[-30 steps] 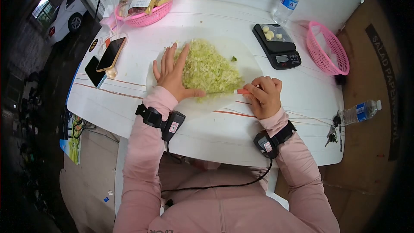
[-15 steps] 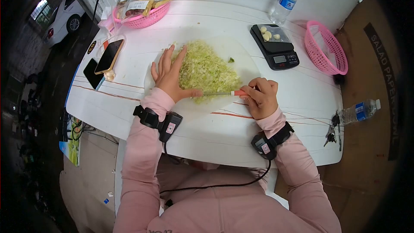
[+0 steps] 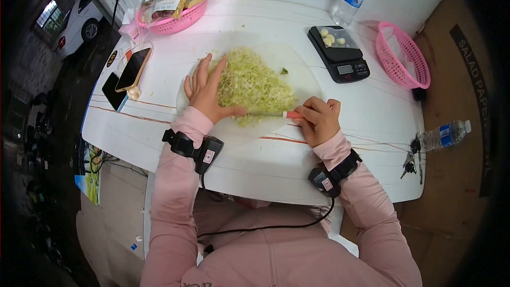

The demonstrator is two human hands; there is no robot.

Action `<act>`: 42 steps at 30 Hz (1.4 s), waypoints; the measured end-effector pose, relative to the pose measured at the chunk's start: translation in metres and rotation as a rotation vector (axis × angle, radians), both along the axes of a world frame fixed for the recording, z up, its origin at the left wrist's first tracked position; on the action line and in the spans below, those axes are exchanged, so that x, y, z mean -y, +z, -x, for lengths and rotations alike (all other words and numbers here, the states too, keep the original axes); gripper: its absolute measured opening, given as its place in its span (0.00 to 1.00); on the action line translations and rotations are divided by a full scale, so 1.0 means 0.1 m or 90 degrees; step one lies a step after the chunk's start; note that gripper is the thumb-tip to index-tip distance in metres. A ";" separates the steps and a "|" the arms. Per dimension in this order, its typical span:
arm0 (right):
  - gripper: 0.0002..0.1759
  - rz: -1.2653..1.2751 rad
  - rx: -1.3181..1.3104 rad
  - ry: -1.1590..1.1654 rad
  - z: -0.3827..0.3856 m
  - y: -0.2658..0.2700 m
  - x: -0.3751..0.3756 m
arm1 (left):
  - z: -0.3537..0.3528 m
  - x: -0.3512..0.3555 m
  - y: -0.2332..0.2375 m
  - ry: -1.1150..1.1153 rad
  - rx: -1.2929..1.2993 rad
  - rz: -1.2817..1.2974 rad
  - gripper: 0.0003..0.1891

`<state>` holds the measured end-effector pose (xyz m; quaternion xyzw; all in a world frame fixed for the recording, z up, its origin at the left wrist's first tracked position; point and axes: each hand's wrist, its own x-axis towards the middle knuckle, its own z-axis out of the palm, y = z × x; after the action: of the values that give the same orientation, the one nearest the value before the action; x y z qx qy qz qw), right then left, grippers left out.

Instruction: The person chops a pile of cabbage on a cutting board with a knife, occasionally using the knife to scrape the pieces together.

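Observation:
Finely chopped pale green vegetable (image 3: 254, 82) lies heaped on a translucent round board (image 3: 305, 77) on the white table. My right hand (image 3: 317, 121) is closed round the red handle of a knife (image 3: 271, 114), whose blade lies level along the near edge of the heap. My left hand (image 3: 207, 90) is spread at the heap's left side, fingers apart and pointing away from me, with the thumb stretched to the blade's far end. Whether the thumb presses on the blade or only rests beside it cannot be made out.
At the back left, a pink basket (image 3: 183, 22) holds bagged food. Two phones (image 3: 133, 70) lie at the left. A black scale (image 3: 340, 61) bears a bag of pale pieces. Another pink basket (image 3: 401, 56), bottles (image 3: 348, 2) and keys (image 3: 410, 162) are rightward.
Both hands and the knife have barely moved, with a very slight shift to the left. The view itself has shifted a little.

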<state>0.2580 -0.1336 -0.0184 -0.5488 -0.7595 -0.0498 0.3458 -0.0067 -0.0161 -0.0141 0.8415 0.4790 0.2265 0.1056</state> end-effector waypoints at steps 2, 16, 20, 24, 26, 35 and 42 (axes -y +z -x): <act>0.14 0.003 -0.004 0.007 -0.01 -0.02 -0.01 | -0.01 -0.02 0.00 -0.004 0.014 -0.001 0.68; 0.17 -0.063 0.042 0.045 -0.01 0.22 0.07 | 0.06 -0.04 0.02 -0.092 0.028 0.005 0.68; 0.16 -0.063 0.063 0.037 0.02 0.25 0.09 | 0.05 -0.05 -0.05 -0.074 -0.001 0.011 0.70; 0.15 -0.028 0.062 0.038 0.01 0.14 0.06 | 0.03 -0.02 -0.02 -0.082 0.026 0.012 0.71; 0.15 0.028 0.044 0.039 -0.03 0.01 0.02 | -0.01 -0.01 0.01 -0.061 0.034 -0.008 0.72; 0.13 0.041 0.047 0.028 -0.02 0.04 0.03 | 0.01 -0.03 0.00 -0.060 0.061 -0.005 0.73; 0.13 0.020 0.065 0.021 0.02 0.10 0.05 | 0.01 -0.01 0.02 -0.051 0.036 -0.017 0.73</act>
<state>0.2558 -0.1384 -0.0081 -0.5383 -0.7858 -0.0600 0.2987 -0.0080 -0.0148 -0.0118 0.8547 0.4384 0.2522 0.1171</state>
